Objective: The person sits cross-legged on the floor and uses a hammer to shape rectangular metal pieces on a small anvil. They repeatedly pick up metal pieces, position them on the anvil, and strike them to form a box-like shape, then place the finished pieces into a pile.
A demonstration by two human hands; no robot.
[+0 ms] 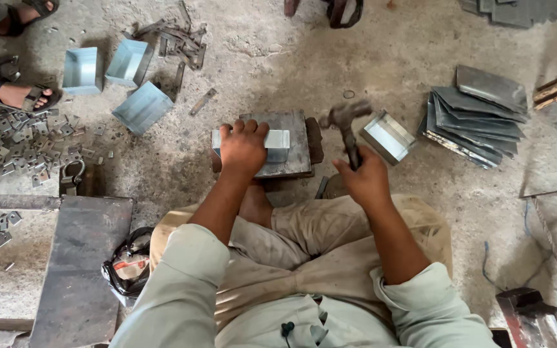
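My left hand (242, 149) presses down on a folded sheet-metal box piece (278, 139) that lies on a dark steel block (294, 140) on the concrete floor. My right hand (363, 180) grips the handle of a hammer (345, 122), whose blurred head is raised just right of the block. A finished open metal box (388, 136) sits to the right of the hammer. I sit cross-legged on the floor behind the block.
Three folded metal boxes (120, 77) lie at upper left. A stack of flat grey sheets (478, 116) is at right. Several small metal brackets (20, 142) litter the left. A steel plate (82, 264) lies lower left. Other people's sandalled feet (20, 96) are nearby.
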